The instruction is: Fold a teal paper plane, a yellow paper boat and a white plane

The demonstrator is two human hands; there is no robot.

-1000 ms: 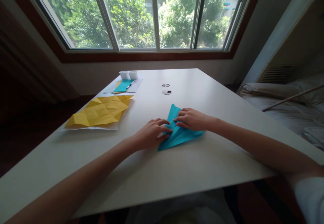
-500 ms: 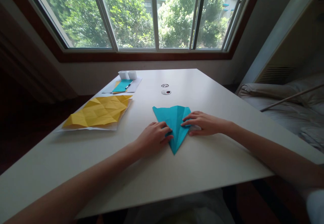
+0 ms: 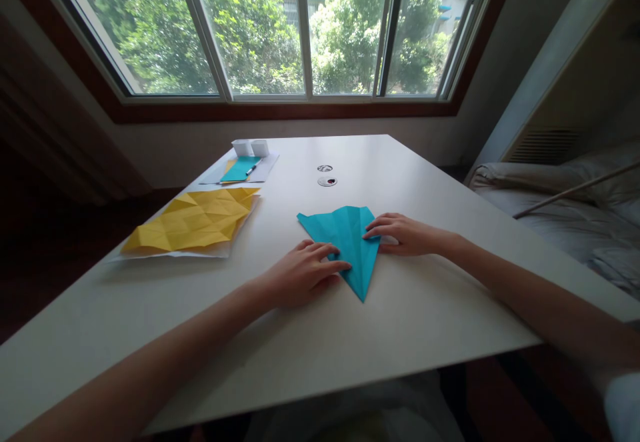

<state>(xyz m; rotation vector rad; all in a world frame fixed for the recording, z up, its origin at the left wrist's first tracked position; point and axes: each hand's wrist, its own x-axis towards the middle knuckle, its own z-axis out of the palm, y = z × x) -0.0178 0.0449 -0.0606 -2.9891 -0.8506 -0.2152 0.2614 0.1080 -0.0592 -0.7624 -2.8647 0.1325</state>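
Observation:
A blue sheet of origami paper (image 3: 350, 225), folded into a kite-like shape with creases, lies on the white table, its sharp point toward me. My left hand (image 3: 305, 272) rests on its lower left edge, fingers and thumb stretched out over the paper. From the right, my right hand (image 3: 405, 234) lays its extended fingertips on the upper right edge. Its thumb is beside that edge, low against the table; whether it goes under the paper I cannot tell.
Left of the blue paper lies a large creased yellow sheet (image 3: 195, 219) over white paper. Behind it are a small blue sheet (image 3: 241, 169), a pen (image 3: 253, 167) and white folded boxes (image 3: 250, 148). Two round inserts (image 3: 327, 181) sit in the tabletop (image 3: 425, 322).
The blue paper has turned so its near point swings to the right. My right hand has moved slightly up and away; my left thumb reaches farther over the paper.

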